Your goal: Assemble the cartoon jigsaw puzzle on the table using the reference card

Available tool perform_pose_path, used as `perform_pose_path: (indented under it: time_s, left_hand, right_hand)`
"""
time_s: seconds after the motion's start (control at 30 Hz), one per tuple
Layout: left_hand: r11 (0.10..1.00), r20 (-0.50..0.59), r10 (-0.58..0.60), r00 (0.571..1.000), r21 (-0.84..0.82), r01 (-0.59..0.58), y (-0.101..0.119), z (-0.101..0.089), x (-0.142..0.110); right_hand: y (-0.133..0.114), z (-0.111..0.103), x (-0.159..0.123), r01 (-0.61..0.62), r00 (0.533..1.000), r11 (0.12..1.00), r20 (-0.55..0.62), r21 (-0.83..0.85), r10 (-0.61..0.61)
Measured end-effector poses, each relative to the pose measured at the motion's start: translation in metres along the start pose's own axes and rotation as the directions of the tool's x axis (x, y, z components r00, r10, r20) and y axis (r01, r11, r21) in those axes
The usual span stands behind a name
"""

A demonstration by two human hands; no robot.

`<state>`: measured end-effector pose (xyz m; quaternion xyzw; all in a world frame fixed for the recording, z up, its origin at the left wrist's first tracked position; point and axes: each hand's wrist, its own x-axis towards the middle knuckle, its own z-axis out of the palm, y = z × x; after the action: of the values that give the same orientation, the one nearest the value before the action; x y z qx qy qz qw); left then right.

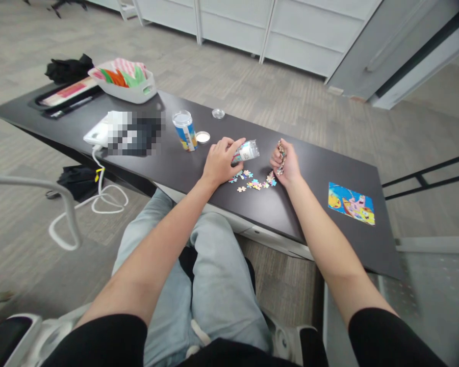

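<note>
My left hand (221,162) is wrapped round a clear jar (248,151) with a printed label, tipped on its side with its mouth to the right. In my right hand (286,162), closed in a fist, is a bunch of jigsaw pieces (280,157). Loose jigsaw pieces (255,184) lie scattered on the dark table below and between both hands. Farther right, a cartoon picture card (351,203) rests flat on the tabletop.
A blue and yellow jar (185,131) stands upright left of my hands, beside a white-centred round lid (203,137). Behind is a clear lid (218,113). A white basket (132,93), a dark tray (67,98) and a white device with cable (103,130) occupy the table's left.
</note>
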<state>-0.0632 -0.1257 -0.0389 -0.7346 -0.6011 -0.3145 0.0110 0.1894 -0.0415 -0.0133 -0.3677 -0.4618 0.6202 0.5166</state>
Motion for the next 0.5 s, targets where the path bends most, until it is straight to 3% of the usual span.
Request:
perform_pose_path:
  time_s: [0.1, 0.3, 0.4, 0.5]
  left_hand:
    - [1.000, 0.006, -0.003, 1.000, -0.005, 0.003, 0.003, -0.002, 0.000]
    - [0.999, -0.001, -0.020, 1.000, -0.028, 0.020, 0.006, -0.004, -0.001]
    - [0.998, -0.019, -0.026, 0.999, -0.051, 0.025, 0.006, -0.004, -0.002]
    - [0.997, -0.021, -0.020, 1.000, -0.073, 0.018, 0.006, -0.004, -0.002]
  right_hand:
    - [-0.009, 0.012, 0.008, 0.025, 1.000, 0.999, -0.017, 0.040, -0.024]
    - [-0.028, 0.051, 0.034, 0.089, 0.979, 0.992, -0.190, 0.088, -0.071]
    - [-0.023, 0.068, 0.049, 0.218, 0.943, 0.976, -0.251, -0.023, -0.217]
    - [-0.011, 0.076, 0.061, 0.352, 0.906, 0.923, -0.193, -0.154, -0.378]
